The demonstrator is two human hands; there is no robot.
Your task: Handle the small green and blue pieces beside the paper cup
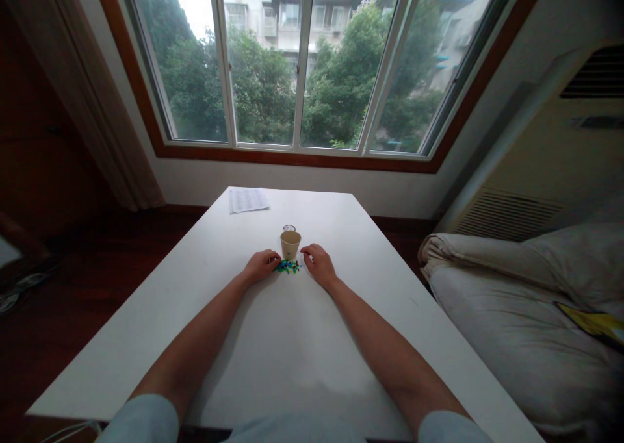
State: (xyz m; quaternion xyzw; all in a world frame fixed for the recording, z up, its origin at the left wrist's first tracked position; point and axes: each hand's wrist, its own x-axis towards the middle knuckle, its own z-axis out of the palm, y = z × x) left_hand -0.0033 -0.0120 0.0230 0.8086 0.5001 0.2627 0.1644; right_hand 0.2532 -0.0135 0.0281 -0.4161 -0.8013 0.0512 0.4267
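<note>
A tan paper cup [290, 245] stands upright on the white table, its open top facing up. Right in front of it lies a small pile of beads or other tiny pieces [288, 267], mostly green and blue; their exact kind is too small to tell. My left hand [262, 265] rests at the pile's left edge, fingers bent and drawn together. To the right of cup and pile, my right hand [318, 262] is curled, its fingertips close to the cup's side. Whatever either hand's fingertips may hold is too small to make out.
Behind the cup lies a thin dark loop [289, 228], perhaps a cord. Printed sheets of paper [249, 200] lie at the far left of the white table [195, 339]. A covered sofa [497, 306] stands along the right, and a window [297, 66] is beyond the far edge.
</note>
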